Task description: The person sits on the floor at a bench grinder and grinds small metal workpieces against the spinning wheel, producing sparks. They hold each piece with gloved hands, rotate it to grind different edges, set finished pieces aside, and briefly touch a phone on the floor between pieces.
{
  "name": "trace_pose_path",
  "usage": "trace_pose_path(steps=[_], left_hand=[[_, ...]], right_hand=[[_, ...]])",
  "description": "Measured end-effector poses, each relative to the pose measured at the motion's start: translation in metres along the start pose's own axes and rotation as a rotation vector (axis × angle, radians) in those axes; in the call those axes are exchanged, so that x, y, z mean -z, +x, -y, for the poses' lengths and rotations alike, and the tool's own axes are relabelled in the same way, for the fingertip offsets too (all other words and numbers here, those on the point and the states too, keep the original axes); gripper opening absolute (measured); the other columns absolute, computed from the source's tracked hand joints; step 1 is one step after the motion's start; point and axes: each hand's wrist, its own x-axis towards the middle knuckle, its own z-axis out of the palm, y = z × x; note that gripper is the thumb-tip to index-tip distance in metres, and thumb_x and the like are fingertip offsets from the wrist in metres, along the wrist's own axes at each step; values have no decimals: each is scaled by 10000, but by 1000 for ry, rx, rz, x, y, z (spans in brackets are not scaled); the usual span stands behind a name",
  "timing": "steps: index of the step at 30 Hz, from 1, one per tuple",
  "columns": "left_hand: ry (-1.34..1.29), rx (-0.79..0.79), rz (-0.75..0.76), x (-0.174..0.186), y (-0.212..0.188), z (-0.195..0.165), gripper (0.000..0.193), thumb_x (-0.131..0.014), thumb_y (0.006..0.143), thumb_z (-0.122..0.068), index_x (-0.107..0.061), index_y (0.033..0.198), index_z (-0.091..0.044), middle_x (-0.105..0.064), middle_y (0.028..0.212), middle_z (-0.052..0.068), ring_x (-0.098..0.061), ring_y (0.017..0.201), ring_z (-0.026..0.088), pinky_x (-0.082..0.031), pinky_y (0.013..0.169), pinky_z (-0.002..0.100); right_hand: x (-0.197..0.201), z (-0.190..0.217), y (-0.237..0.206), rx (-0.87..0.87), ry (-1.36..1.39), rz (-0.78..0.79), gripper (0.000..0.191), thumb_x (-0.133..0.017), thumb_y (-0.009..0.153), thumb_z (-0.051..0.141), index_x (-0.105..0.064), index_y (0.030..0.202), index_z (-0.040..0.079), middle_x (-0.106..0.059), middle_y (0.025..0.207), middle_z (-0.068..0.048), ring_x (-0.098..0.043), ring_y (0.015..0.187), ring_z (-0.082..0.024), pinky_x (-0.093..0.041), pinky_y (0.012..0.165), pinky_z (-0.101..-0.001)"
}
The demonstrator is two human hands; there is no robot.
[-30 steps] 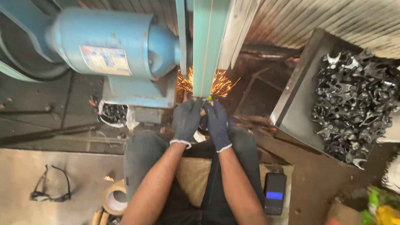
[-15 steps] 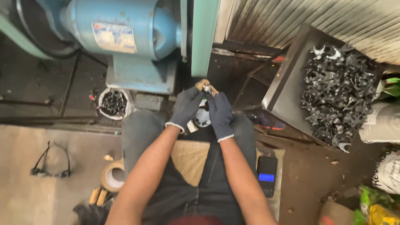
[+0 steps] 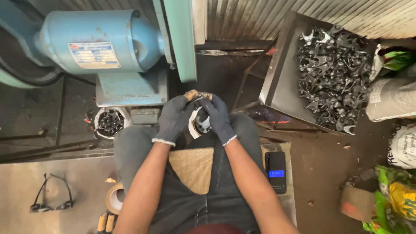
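Note:
Both my hands wear dark grey gloves and meet in front of my knees. My left hand (image 3: 173, 118) and my right hand (image 3: 216, 116) are closed together on a small metal piece (image 3: 195, 95) with a brownish tip, held just below the green belt guard (image 3: 180, 39) of a blue grinding machine (image 3: 99, 43). A white container (image 3: 200, 123) with dark contents sits between my knees, right under the hands. The piece is mostly hidden by my fingers.
A metal tray (image 3: 281, 82) piled with dark metal parts (image 3: 336, 73) stands at the right. A small round tub of parts (image 3: 109, 122) sits left of my knee. A phone (image 3: 276, 171), tape roll (image 3: 115, 198) and safety glasses (image 3: 51, 200) lie nearby. Sacks and bags crowd the right edge.
Sparks flew at the belt a second ago; they have stopped. My hands have drawn the piece back from the belt and down toward my lap.

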Motion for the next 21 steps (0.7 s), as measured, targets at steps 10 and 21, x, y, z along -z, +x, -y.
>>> trace_pose_path(steps=[10, 21], left_hand=[[25, 146, -111, -22, 26, 31, 358, -553, 1002, -344, -717, 1034, -28, -708, 932, 244, -677, 894, 439, -502, 759, 522], [96, 312, -59, -29, 32, 16, 362, -506, 1003, -349, -701, 1061, -50, -696, 910, 254, -663, 878, 461, -501, 739, 541]], right_hand=[[-24, -12, 33, -134, -66, 23, 158, -627, 1020, 168, -657, 1035, 14, -667, 780, -44, -571, 555, -69, -432, 467, -240], [-24, 13, 34, -61, -236, -34, 192, -590, 996, 158, -676, 994, -14, -695, 810, -94, -618, 699, -169, -487, 652, -337]])
